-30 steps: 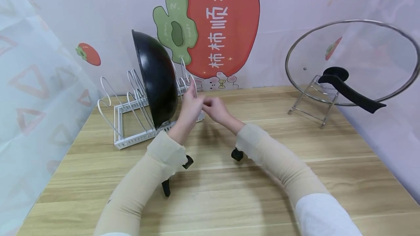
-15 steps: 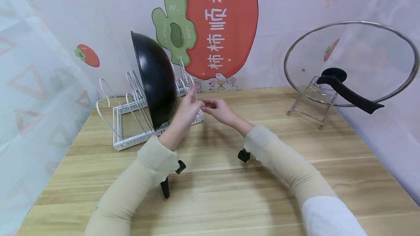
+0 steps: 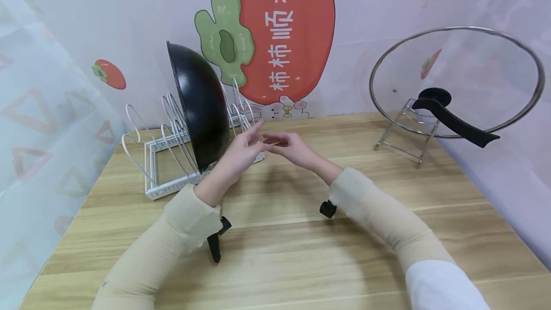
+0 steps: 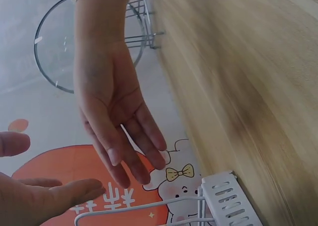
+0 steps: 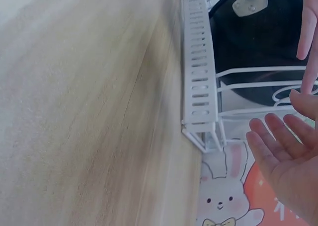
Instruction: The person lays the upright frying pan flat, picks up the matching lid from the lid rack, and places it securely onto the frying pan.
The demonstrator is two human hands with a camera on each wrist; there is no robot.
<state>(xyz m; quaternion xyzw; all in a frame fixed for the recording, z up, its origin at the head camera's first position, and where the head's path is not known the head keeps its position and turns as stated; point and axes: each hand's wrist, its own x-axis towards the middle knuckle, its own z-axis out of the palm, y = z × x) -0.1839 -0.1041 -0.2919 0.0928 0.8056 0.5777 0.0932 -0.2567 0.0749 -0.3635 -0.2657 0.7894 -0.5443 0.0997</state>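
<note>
My left hand [image 3: 241, 154] is at the right end of a white wire pan rack [image 3: 172, 185], with its fingers extended. Facing it, my right hand [image 3: 297, 149] has loosely bent fingers. The fingertips of both hands come close together in the head view; I cannot tell whether they touch. The right wrist view shows nothing in the right palm [image 5: 293, 161]. A black wok [image 3: 202, 104] stands on edge in the rack, left of my left hand. Its metal handle bracket [image 5: 251, 2] shows in the right wrist view. A black handle end [image 3: 214, 248] sticks out below my left sleeve.
A large glass lid [image 3: 482, 75] with a black handle [image 3: 458, 121] leans on a small metal stand [image 3: 402, 142] at the right. Behind the wooden table [image 3: 275, 262] hangs a printed backdrop [image 3: 353, 75]. A small black piece [image 3: 328, 208] shows by my right sleeve.
Both hands have come away from the rack's right-end wire, and their fingers have loosened. The forearms have spread apart. Wok, rack and lid stay in place.
</note>
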